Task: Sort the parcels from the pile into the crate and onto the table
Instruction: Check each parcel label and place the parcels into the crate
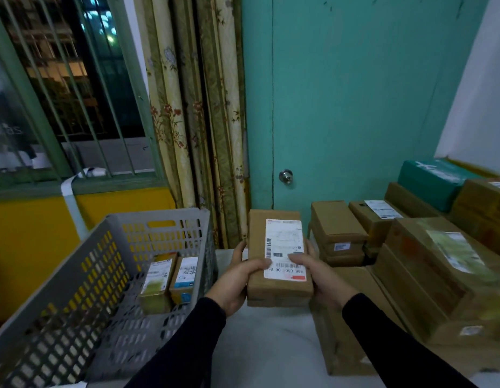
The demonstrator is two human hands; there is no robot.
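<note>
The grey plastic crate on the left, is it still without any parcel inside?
No, the grey plastic crate already holds two small labelled cardboard parcels standing side by side.

Two bare hands, the left hand (pixel 234 278) and right hand (pixel 324 278), are seen; both forearms are covered by long black sleeves (pixel 397 340) to the wrists.

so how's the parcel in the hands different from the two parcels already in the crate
The held parcel is up off the table, gripped by the left hand and right hand; the two crate parcels rest side by side on the floor of the grey crate. The held parcel looks larger and plain brown; of the crate parcels, one shows blue and yellow. All carry a white shipping label on top.
</note>
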